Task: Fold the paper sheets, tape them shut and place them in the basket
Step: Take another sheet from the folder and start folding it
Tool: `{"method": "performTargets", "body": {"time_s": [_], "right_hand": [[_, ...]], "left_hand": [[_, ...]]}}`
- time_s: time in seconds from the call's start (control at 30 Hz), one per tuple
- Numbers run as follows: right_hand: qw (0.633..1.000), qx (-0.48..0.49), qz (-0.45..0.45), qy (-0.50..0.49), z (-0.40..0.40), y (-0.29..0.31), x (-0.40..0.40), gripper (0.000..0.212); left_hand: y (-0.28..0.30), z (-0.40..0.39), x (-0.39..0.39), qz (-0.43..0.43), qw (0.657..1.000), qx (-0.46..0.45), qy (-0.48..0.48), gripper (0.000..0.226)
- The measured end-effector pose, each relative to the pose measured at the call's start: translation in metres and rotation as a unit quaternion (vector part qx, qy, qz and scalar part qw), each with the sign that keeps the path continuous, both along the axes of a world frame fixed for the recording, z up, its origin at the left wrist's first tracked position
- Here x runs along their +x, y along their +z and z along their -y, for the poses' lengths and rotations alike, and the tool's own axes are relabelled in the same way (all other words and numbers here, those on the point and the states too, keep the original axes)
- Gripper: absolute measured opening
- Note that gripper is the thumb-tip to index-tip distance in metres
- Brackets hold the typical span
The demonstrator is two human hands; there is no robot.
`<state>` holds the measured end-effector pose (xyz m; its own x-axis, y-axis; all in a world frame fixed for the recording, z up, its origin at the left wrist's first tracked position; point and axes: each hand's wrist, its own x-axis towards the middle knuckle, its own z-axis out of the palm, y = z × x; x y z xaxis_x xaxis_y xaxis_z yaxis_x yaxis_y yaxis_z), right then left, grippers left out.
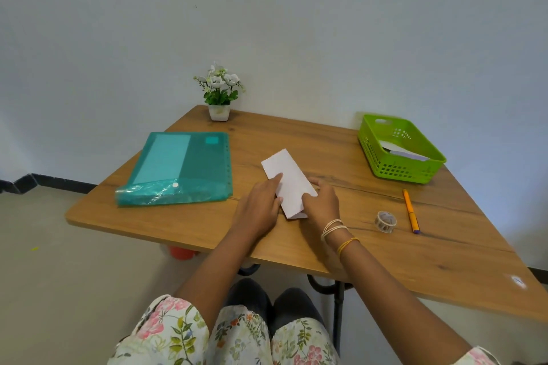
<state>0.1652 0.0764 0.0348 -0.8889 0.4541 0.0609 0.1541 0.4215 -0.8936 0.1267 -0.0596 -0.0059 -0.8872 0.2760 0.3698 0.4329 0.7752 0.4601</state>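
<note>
Two hands press a folded paper sheet flat on a wooden table set against a plain pale wall.

The table (296, 246) has a wood-grain top on a dark metal frame, with a light floor and a dark skirting strip below the wall. One folded sheet (287, 178) lies at the table's middle; the left hand (259, 206) rests on its left edge with fingers laid flat, its grip released, and the right hand (321, 203) curls over the sheet's near right edge, grip grasping the paper. Right of the sheet lie one tape roll (385, 221) and one orange pen (410, 210). Far right of the sheet stands one green basket (370, 145) holding folded white papers (403, 152), count unclear. Left of the sheet lies one teal plastic folder (178, 169). Behind the sheet stands one small potted plant (219, 92).
</note>
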Motion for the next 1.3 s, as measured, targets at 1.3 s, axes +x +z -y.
{"method": "performTargets", "body": {"time_s": [1.3], "right_hand": [[0.849,0.454,0.205,0.174,-0.029,-0.031,0.0,0.072]], "left_hand": [[-0.008,0.003,-0.009,0.037,0.993,-0.107,-0.034,0.046]]}}
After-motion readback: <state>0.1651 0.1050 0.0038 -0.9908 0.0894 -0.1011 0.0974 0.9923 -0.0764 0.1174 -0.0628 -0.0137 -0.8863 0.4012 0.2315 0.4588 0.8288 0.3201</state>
